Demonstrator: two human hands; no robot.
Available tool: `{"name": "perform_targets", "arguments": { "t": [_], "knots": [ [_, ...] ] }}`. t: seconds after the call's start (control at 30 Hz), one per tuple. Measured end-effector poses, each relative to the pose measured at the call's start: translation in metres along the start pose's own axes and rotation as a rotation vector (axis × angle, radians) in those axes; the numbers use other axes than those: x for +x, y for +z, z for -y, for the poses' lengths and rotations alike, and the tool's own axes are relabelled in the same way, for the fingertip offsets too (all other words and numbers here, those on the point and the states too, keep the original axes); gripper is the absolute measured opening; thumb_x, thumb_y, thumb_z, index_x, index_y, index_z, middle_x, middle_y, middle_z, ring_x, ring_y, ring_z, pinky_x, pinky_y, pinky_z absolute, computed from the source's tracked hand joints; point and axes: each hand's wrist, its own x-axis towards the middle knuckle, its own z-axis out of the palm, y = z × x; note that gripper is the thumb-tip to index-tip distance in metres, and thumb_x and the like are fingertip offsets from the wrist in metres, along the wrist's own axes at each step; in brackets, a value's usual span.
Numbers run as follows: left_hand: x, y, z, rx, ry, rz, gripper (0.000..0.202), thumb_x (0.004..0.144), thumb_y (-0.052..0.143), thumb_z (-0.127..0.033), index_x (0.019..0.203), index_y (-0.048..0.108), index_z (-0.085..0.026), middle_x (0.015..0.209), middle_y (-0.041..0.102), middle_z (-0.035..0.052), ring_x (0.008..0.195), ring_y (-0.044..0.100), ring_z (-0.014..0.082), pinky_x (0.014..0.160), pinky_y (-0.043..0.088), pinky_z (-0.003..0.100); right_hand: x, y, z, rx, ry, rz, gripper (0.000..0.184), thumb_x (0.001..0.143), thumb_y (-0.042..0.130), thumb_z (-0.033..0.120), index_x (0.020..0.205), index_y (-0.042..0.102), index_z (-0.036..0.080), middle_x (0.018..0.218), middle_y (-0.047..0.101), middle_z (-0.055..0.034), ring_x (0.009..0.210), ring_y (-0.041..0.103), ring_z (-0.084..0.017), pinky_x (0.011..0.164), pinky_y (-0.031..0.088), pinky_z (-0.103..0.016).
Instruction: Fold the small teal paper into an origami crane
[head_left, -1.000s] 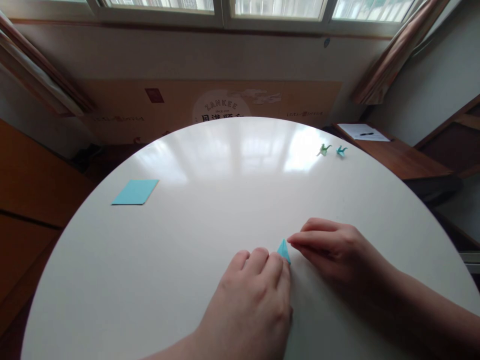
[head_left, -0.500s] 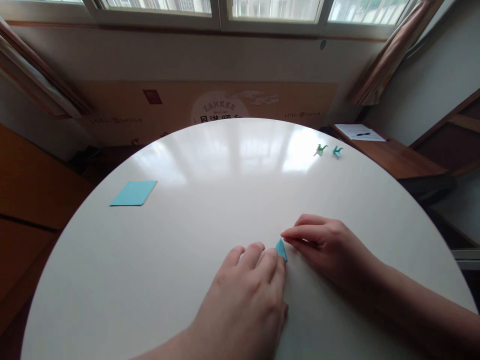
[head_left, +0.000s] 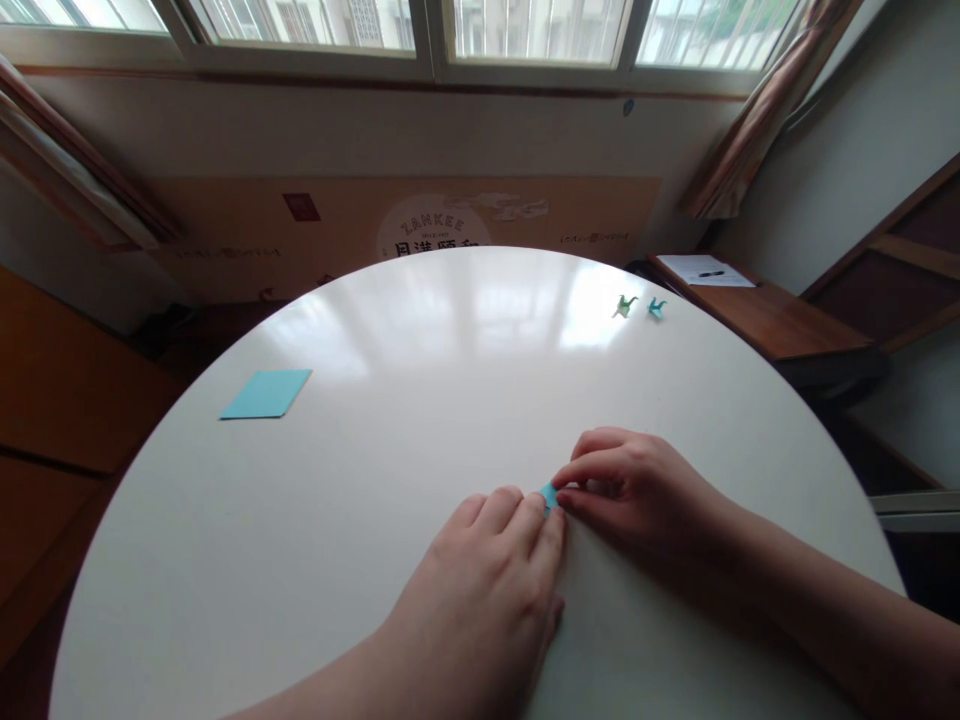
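folded blue paper (head_left: 549, 494) shows less than a second ago (mostly covered now). left hand (head_left: 487, 590), flat and ungripping, presses it to the surface (head_left: 450, 380). right hand (head_left: 637, 495) pinches its tip.

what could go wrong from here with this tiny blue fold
1. The folded blue paper is almost hidden between the left hand and the right hand, so a crease may land crooked without being seen.
2. The white table looks glossy, so such a small piece could slide under pressure.
3. The right hand's fingers appear to pinch its edge; thin paper might tear there.
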Motion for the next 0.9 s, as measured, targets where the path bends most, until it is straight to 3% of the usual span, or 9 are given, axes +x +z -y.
{"name": "perform_targets", "arguments": {
  "t": [0.27, 0.5, 0.67, 0.9],
  "knots": [
    [0.000, -0.007, 0.003, -0.091, -0.021, 0.030, 0.039, 0.098, 0.053, -0.034, 0.131, 0.061, -0.016, 0.122, 0.066, 0.0127, 0.113, 0.057, 0.0302, 0.099, 0.048, 0.047, -0.003, -0.008, 0.006, 0.095, 0.039, 0.009, 0.018, 0.083, 0.066, 0.011, 0.084, 0.079, 0.024, 0.085, 0.071, -0.0013, 0.070, 0.063, -0.013, 0.056, 0.044, -0.021],
    [0.002, -0.009, 0.005, -0.138, -0.036, 0.042, 0.040, 0.097, 0.052, -0.033, 0.130, 0.061, -0.013, 0.123, 0.065, 0.0136, 0.112, 0.056, 0.0310, 0.099, 0.048, 0.049, -0.003, -0.008, 0.008, 0.006, 0.040, 0.058, 0.021, 0.082, 0.065, 0.011, 0.084, 0.079, 0.026, 0.082, 0.071, 0.0018, 0.072, 0.063, -0.012, 0.065, 0.045, -0.023],
    [0.001, -0.008, -0.005, -0.103, 0.019, 0.083, 0.041, 0.096, 0.054, -0.034, 0.131, 0.060, -0.014, 0.122, 0.064, 0.0142, 0.109, 0.057, 0.0317, 0.094, 0.051, 0.049, -0.002, -0.006, 0.005, -0.040, -0.022, 0.065, 0.017, 0.082, 0.069, 0.013, 0.084, 0.078, 0.026, 0.081, 0.070, 0.0020, 0.071, 0.061, -0.013, 0.062, 0.042, -0.023],
    [-0.003, 0.002, -0.008, 0.056, 0.076, -0.031, 0.039, 0.099, 0.046, -0.026, 0.132, 0.061, -0.009, 0.130, 0.064, 0.0162, 0.115, 0.058, 0.0315, 0.093, 0.050, 0.045, -0.002, -0.006, 0.002, -0.032, -0.055, 0.087, 0.013, 0.085, 0.069, 0.017, 0.087, 0.077, 0.027, 0.084, 0.069, 0.0023, 0.071, 0.062, -0.012, 0.064, 0.042, -0.023]
  ]
}}
